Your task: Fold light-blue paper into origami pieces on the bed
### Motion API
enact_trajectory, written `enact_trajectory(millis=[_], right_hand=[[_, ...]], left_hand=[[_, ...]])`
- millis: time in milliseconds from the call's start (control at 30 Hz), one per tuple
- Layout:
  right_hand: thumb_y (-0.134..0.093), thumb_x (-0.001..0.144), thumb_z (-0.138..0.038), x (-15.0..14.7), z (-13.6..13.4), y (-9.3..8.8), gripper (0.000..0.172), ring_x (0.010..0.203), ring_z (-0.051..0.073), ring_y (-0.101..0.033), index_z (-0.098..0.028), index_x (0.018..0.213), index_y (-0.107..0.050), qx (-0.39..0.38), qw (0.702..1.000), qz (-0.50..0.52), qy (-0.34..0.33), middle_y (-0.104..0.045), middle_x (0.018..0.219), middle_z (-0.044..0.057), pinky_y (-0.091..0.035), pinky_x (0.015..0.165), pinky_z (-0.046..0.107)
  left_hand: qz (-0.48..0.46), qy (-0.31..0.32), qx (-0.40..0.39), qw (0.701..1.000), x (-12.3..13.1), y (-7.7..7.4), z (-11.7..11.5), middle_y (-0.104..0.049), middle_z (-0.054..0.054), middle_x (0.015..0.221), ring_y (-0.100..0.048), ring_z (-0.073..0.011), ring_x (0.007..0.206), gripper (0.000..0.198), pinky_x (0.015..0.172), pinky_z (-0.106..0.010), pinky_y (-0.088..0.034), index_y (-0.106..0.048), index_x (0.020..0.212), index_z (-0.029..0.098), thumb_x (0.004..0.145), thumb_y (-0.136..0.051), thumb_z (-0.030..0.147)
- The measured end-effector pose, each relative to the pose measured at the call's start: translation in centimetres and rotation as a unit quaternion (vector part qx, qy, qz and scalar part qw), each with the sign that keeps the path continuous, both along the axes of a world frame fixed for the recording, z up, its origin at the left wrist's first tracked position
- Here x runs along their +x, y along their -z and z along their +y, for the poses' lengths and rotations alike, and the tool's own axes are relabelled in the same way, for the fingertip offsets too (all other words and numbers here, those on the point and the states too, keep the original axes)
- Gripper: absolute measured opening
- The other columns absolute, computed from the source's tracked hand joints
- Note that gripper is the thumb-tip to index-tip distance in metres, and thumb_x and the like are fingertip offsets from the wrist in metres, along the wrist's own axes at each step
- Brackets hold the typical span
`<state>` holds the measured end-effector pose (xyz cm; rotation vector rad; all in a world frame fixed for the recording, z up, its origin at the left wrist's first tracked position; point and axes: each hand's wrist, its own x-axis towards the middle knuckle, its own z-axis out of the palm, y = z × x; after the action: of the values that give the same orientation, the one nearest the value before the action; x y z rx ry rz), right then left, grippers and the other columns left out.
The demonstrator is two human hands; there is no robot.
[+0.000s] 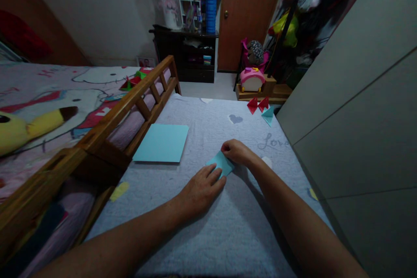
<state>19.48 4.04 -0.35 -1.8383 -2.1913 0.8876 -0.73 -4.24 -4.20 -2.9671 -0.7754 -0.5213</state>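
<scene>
A small folded light-blue paper (221, 163) lies on the grey bed sheet (228, 226) in front of me. My left hand (201, 189) rests flat on its near corner with the fingers stretched out. My right hand (237, 152) pinches the paper's far edge with curled fingers. A stack of square light-blue paper sheets (162, 142) lies on the sheet to the left of my hands. Two red folded paper pieces (258, 104) and one light-blue folded piece (268, 115) sit at the far right edge of the mattress.
A wooden bed rail (130, 104) runs along the left, with a cartoon-print bed and a yellow plush toy (29, 128) beyond it. A grey cabinet wall (358, 117) stands close on the right. A dark shelf unit (189, 54), brown door (247, 13) and pink toy (252, 79) lie ahead.
</scene>
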Motion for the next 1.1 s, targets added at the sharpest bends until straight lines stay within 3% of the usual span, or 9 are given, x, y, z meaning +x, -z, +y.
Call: enact_trajectory(millis=[367,600,767,900,1100], right_hand=[[-0.053,0.081,-0.009,0.2,-0.9,0.5,0.028,0.062,0.011,-0.053,-0.015,0.099,-0.074,0.040,0.997,0.057,0.018,-0.068,0.076,0.001,-0.037,0.061,0.021],[-0.053,0.082,-0.009,0.3,-0.8,1.0,0.029,0.056,0.010,-0.048,-0.017,0.097,-0.076,0.040,0.996,0.082,0.010,-0.064,0.068,-0.001,-0.036,0.058,0.021],[-0.052,0.084,-0.011,0.3,-0.9,0.8,0.029,0.056,0.010,-0.048,-0.017,0.099,-0.076,0.044,0.996,0.078,0.010,-0.064,0.069,0.000,-0.035,0.058,0.022],[-0.052,0.084,-0.012,0.2,-1.0,0.6,0.030,0.058,0.011,-0.050,-0.018,0.099,-0.077,0.045,0.997,0.070,0.008,-0.065,0.070,0.001,-0.036,0.059,0.022],[-0.053,0.083,-0.011,0.2,-0.9,0.7,0.029,0.059,0.011,-0.051,-0.018,0.095,-0.078,0.046,0.997,0.067,0.014,-0.067,0.070,0.001,-0.037,0.059,0.022]], left_hand=[[-0.002,0.000,-0.007,1.000,0.0,0.0,0.0,-0.062,-0.011,0.126,-0.052,-0.0301,0.123,0.028,0.103,-0.044,-0.047,-0.060,0.122,0.016,0.096,-0.050,0.019],[-0.060,-0.007,-0.068,0.996,0.1,-0.2,0.6,-0.063,-0.008,0.120,-0.053,-0.0260,0.120,0.021,0.104,-0.051,-0.045,-0.063,0.113,0.021,0.096,-0.051,0.018],[-0.115,-0.018,-0.070,0.991,0.2,-0.1,1.4,-0.064,-0.009,0.112,-0.056,-0.0249,0.114,0.016,0.095,-0.045,-0.052,-0.067,0.102,0.019,0.094,-0.053,0.018],[-0.099,-0.014,-0.068,0.993,0.4,-0.2,1.5,-0.066,-0.007,0.100,-0.060,-0.0213,0.096,0.015,0.087,-0.040,-0.054,-0.067,0.101,0.019,0.096,-0.052,0.020],[-0.060,-0.013,-0.040,0.997,0.5,-0.3,1.1,-0.066,-0.009,0.100,-0.060,-0.0233,0.096,0.020,0.082,-0.041,-0.055,-0.067,0.101,0.019,0.098,-0.048,0.022]])
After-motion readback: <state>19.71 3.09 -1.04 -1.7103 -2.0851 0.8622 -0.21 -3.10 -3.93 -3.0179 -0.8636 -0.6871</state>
